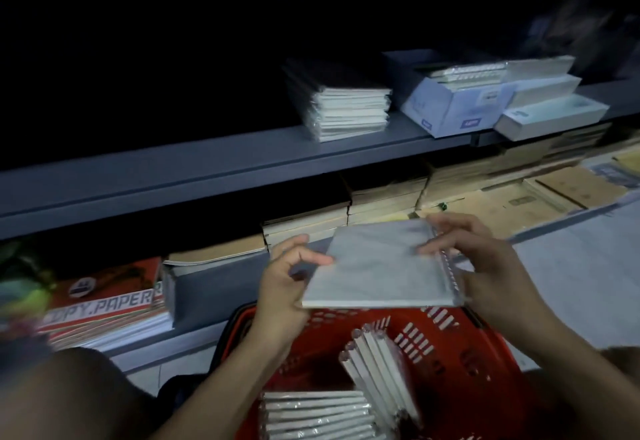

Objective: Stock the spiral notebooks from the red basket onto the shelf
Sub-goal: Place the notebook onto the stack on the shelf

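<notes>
You hold one spiral notebook [377,263] flat between both hands, above the far rim of the red basket [485,363] and in front of the lower shelf. Your left hand [280,287] pinches its left edge, thumb on the cover and fingers curled beneath; your right hand [485,259] grips the right edge along the wire spiral, fingertips resting on the cover. The notebook is wrapped in clear film, so judge the surface slippery; a pinch on the cover alone may slide, whereas a hold wrapped round the edge looks more secure. It appears light and fairly stiff, lying level with no visible sag, and one hand could probably carry it. The spiral side is lumpy and the film looks loose there, so treat it as a poor place to press hard; the plain left edge or the underside offers a flatter bearing. More wrapped notebooks [318,415] remain in the basket, some stacked flat at the near side, some [377,363] leaning on edge. On the upper shelf [207,159] a stack of wrapped notebooks [346,103] already sits, with bare shelf to its left; film on film may let a stack creep, so square each one
</notes>
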### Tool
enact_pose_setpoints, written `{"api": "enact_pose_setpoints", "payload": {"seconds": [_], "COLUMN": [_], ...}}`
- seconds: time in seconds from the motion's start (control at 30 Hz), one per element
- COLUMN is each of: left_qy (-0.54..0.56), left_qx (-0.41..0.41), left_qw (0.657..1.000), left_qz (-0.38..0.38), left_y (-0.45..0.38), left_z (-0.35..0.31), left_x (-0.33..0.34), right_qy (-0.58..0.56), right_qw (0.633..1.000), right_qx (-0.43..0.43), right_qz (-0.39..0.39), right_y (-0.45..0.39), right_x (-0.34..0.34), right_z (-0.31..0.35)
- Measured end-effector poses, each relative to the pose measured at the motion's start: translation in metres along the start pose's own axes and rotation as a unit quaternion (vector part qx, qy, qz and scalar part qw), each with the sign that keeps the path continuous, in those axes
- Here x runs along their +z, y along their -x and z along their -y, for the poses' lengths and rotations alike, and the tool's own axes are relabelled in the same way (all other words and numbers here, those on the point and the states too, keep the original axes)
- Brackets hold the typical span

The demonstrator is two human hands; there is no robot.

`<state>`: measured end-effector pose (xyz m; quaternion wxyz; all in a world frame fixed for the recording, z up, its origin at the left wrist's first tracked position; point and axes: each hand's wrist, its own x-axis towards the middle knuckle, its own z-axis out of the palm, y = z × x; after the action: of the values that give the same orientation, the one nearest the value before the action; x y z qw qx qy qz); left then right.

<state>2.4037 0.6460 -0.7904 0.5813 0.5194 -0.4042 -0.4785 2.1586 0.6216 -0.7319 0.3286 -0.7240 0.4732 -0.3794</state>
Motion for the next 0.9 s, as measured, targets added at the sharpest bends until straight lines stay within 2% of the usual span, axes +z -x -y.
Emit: {"api": "enact_pose_setpoints", "payload": {"seconds": [0.07,0.2,0.23,0.3,0.37,0.4,0.47,0.53,0.57,0.6,0.67,0.73,0.83,0.9], "left_qy": [-0.004,0.063,0.086,0.101,0.057,0.031,-0.005,-0.058,-0.076,-0.054,0.082,0.151,0.119,0.115], "left_qx": [0.031,0.109,0.128,0.159,0.201,0.232,0.283,0.313,0.308,0.27,0.104,-0.027,-0.093,-0.083], "left_qw": [0.999,0.991,0.987,0.979,0.973,0.967,0.956,0.945,0.945,0.958,0.989,0.988,0.975,0.968], "left_qz": [-0.025,-0.038,-0.052,-0.082,-0.101,-0.098,-0.077,-0.071,-0.075,-0.08,-0.065,0.005,0.166,0.208], "left_y": [0.001,0.004,0.005,0.008,0.009,0.01,0.015,0.019,0.021,0.022,0.021,0.024,0.035,0.039], "left_z": [0.001,0.005,0.005,0.006,0.002,-0.003,-0.01,-0.018,-0.02,-0.022,-0.029,-0.033,-0.031,-0.03], "left_x": [-0.002,-0.004,-0.004,-0.004,0.0,0.003,0.007,0.008,0.009,0.009,0.01,0.01,0.011,0.013], "right_qy": [0.024,-0.132,-0.208,-0.366,-0.459,-0.483,-0.488,-0.483,-0.485,-0.49,-0.49,-0.478,-0.467,-0.45], "right_qw": [0.998,0.989,0.974,0.914,0.852,0.834,0.826,0.83,0.831,0.831,0.836,0.843,0.851,0.861], "right_qx": [-0.026,0.048,0.076,0.158,0.235,0.259,0.281,0.277,0.269,0.255,0.228,0.216,0.207,0.198], "right_qz": [-0.044,-0.043,-0.055,-0.076,-0.085,-0.07,-0.032,-0.035,-0.044,-0.058,-0.092,-0.117,-0.123,-0.131], "right_y": [-0.002,0.002,0.005,0.01,0.014,0.016,0.018,0.018,0.017,0.016,0.012,0.007,-0.001,-0.005], "right_x": [0.009,0.019,0.02,0.027,0.033,0.037,0.043,0.044,0.044,0.042,0.037,0.032,0.024,0.02], "right_z": [-0.002,-0.001,-0.002,-0.003,-0.008,-0.011,-0.011,-0.009,-0.007,-0.006,-0.006,-0.005,0.001,0.002]}}
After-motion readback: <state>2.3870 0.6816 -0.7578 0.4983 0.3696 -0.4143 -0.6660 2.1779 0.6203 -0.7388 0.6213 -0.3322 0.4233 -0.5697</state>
